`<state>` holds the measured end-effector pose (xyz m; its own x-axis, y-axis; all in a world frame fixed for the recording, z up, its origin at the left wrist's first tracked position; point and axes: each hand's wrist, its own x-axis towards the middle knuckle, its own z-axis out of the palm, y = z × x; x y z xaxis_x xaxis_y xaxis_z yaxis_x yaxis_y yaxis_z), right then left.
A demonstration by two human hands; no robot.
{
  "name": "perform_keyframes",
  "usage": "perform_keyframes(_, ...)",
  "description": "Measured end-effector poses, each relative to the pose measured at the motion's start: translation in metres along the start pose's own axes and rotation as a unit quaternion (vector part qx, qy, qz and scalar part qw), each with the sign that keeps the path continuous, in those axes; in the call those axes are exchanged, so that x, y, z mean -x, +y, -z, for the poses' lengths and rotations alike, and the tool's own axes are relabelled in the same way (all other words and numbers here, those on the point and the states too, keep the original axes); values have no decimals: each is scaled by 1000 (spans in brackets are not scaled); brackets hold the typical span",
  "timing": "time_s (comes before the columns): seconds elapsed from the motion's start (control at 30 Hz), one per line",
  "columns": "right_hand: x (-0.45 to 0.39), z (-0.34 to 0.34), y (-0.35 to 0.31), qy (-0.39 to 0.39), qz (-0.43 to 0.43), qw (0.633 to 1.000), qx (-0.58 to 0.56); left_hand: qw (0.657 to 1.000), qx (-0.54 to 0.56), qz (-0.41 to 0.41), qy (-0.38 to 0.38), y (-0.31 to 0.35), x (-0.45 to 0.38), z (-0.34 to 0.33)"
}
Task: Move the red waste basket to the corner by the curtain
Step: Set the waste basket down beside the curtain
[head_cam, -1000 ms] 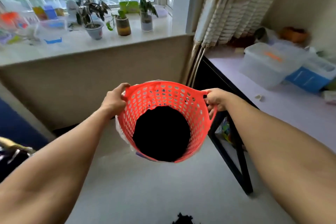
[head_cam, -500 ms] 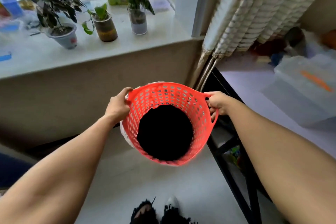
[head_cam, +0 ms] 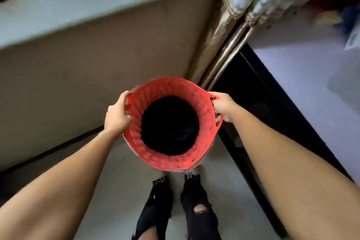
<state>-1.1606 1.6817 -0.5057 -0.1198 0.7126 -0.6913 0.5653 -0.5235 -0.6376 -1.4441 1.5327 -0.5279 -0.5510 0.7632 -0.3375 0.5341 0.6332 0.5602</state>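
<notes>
Still, red waste basket (head_cam: 202,122) between wall (head_cam: 97,76) and table edge (head_cam: 276,91).

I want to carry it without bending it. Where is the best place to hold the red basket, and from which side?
Grip the red basket at its two opposite rim handles, coming from outside on each side, as the left hand and right hand do now. Its perforated wall looks soft; the loops look stronger.
</notes>
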Motion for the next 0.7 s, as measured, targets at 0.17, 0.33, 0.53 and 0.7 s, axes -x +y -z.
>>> perform_keyframes(0.17,-126,-26,51,11,-18,1000,4,1000,-1,-14,-20,-51,-86,-103)
perform_keyframes(0.33,-263,-63,108,2,-16,1000,13,999,9,-30,0,-109,-164,-214)
perform_keyframes(0.53,-359,-97,155,10,-23,999,23,999,30,-28,-15,-151,-220,-283)
perform_keyframes(0.7,-392,-106,173,15,-52,996,78,1000,6,-22,-11,-163,-239,-302)
